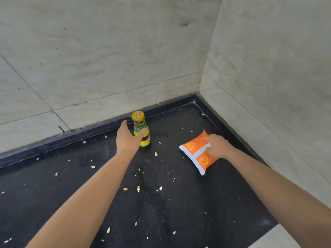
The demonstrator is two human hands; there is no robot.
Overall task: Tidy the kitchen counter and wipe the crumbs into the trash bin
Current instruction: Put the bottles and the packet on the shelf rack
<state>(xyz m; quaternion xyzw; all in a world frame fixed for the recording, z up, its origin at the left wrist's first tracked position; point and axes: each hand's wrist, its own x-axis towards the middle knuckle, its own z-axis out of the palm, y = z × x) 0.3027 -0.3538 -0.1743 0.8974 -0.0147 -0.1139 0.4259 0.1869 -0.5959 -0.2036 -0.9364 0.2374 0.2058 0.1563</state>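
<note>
Left hand (128, 138), fingers spread, cups the upright bottle (141, 130) near the tabletop's (179, 203) back edge. Right hand (217, 145) presses the orange packet (198, 153) near the corner, fingers spread; crumbs (138, 189) dot the open front.

tabletop (179, 203): black, corner | bottle (141, 129) upright near back edge | orange packet (198, 153) flat, right | crumbs (138, 189) scattered

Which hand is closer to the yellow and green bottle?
The left hand. It curls around the bottle, thumb across the label. The right hand is off to the bottle's right, resting on the orange packet.
</note>
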